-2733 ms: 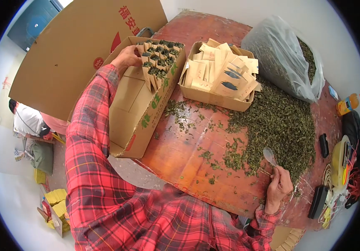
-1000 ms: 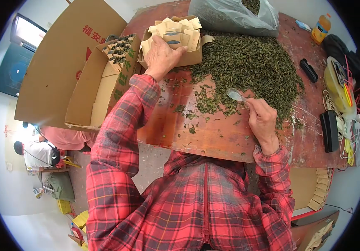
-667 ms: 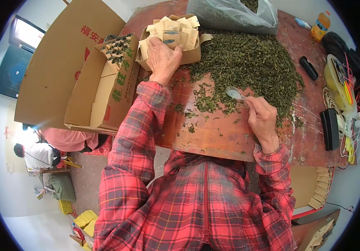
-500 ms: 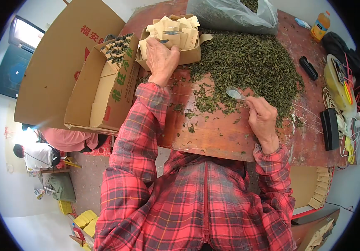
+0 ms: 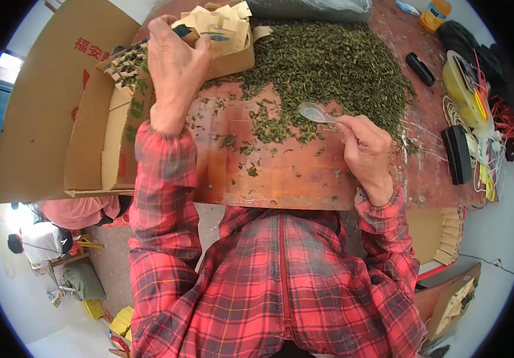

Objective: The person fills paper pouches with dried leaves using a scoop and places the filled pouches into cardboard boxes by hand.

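My left hand [image 5: 176, 71] is at the small carton [image 5: 236, 62] of upright brown paper packets [image 5: 218, 24]. Its thumb and fingers close around a paper packet [image 5: 190, 37] with dark leaves at its open top; the fingers partly hide it. In my right hand [image 5: 367, 149] is a clear plastic spoon [image 5: 316, 113], gripped by the handle. The spoon's bowl hangs over the near edge of a wide heap of dried tea leaves [image 5: 334, 65], and looks empty.
A long cardboard box [image 5: 99, 140] with rows of filled packets [image 5: 128, 65] stands left. A plastic bag [image 5: 310, 11] lies behind the heap. Right are an orange bottle [image 5: 434, 15], black cases [image 5: 457, 156] and a yellow container [image 5: 465, 89]. Another person [image 5: 42, 241] sits far left.
My left hand has moved left with the packet, away from the middle of the small carton towards the long box. The view has shifted; my right hand still holds the spoon near the leaves.
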Available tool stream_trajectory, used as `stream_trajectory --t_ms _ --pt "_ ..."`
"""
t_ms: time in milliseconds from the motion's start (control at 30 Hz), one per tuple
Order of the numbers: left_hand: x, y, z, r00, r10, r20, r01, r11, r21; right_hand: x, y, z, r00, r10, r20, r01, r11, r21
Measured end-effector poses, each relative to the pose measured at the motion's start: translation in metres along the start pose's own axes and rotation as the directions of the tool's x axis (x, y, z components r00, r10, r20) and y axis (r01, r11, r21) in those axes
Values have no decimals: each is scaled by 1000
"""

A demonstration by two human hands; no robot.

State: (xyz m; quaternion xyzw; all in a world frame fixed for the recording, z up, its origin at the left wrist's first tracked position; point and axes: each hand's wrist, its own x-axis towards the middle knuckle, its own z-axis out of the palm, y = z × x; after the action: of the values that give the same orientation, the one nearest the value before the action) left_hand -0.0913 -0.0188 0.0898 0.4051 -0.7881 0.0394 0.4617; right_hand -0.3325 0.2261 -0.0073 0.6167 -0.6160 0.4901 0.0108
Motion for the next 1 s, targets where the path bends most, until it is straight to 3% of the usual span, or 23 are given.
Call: stream_trajectory --t_ms 100,200,333,467,700,1000 --pt "-9 31 -23 991 -8 134 20 996 -86 2 -19 -11 994 53 91 -57 997 43" --pt "-30 55 -35 921 -25 389 146 948 -284 1 -35 -19 951 202 236 -224 972 69" --pt "-75 42 -7 873 130 471 22 953 -303 -1 -40 -17 812 447 374 -504 861 64" --pt "-98 42 12 838 88 538 144 916 -375 4 -29 -5 771 533 348 -571 821 10" --pt "-115 37 26 809 37 586 261 871 -416 21 -11 11 868 462 179 -462 886 -42" --pt "-119 33 24 832 65 551 173 913 -369 39 22 39 976 216 15 -208 955 -211"
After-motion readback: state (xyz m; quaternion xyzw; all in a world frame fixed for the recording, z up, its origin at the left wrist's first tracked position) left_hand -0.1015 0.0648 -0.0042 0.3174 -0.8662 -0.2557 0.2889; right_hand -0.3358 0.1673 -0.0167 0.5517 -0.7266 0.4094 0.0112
